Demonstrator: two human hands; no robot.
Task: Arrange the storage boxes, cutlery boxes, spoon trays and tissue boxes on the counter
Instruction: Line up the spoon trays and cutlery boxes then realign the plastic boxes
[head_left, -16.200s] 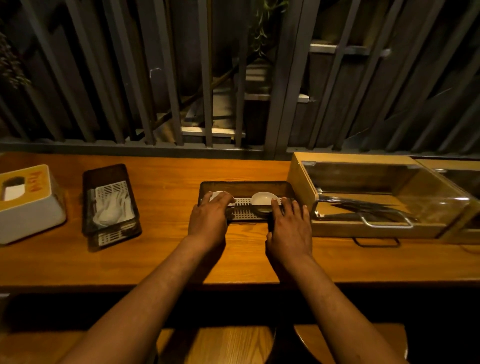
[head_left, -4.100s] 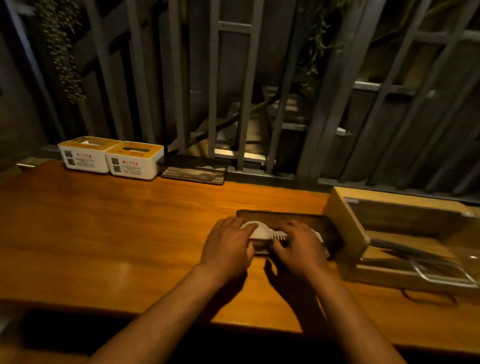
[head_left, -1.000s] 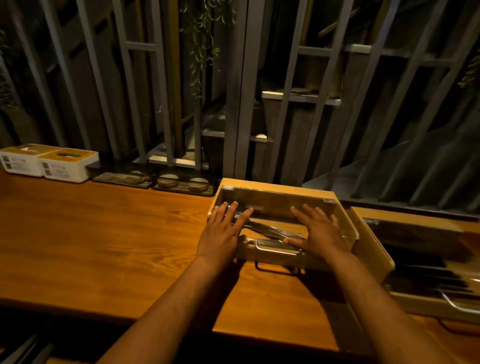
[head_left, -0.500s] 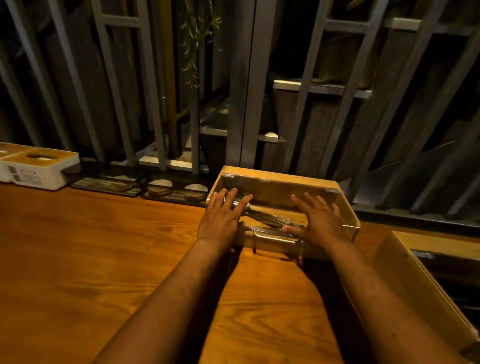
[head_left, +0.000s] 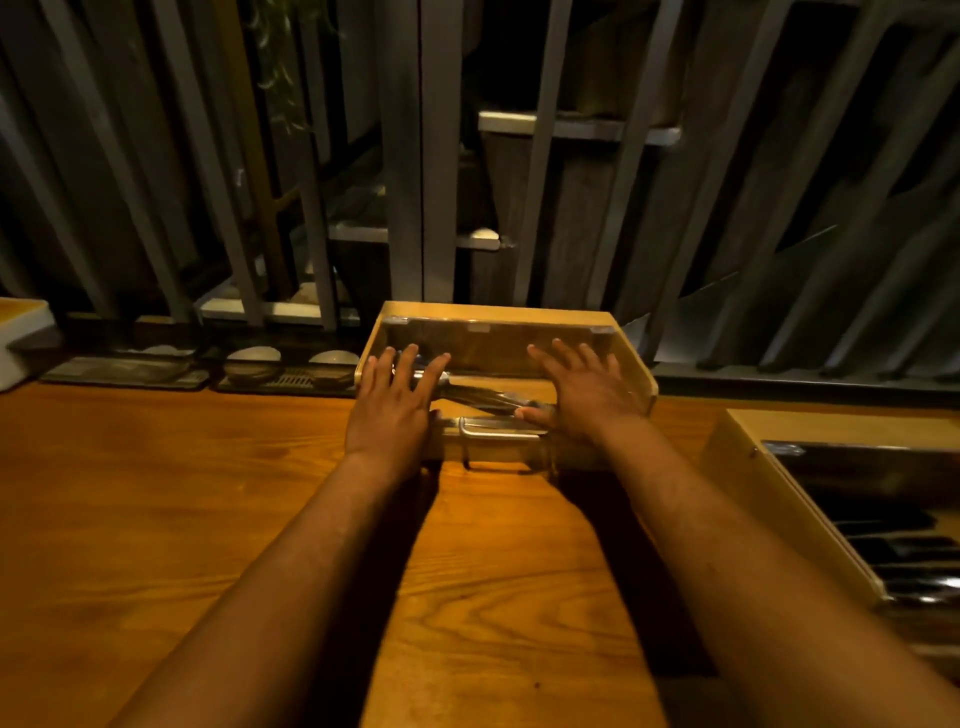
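A wooden cutlery box (head_left: 493, 312) with a clear sloped lid and a metal handle stands at the back of the wooden counter (head_left: 156, 493), against the slatted wall. My left hand (head_left: 395, 410) lies flat on the lid's left part, fingers spread. My right hand (head_left: 587, 395) lies flat on its right part. Dark cutlery shows through the lid between them. A second cutlery box (head_left: 748, 467) sits at the right edge, nearer to me. Two dark spoon trays (head_left: 124, 369) (head_left: 291, 376) line the back edge to the left. A white tissue box (head_left: 21, 332) is at the far left.
Grey metal slats (head_left: 405, 156) rise right behind the counter's back edge. White spoons lie in the nearer spoon tray. The counter's wide wooden surface stretches between my arms and to the left.
Both hands have pushed the cutlery box further back until it sits beside the spoon trays at the wall. The view has moved closer; the second box stays at the right.
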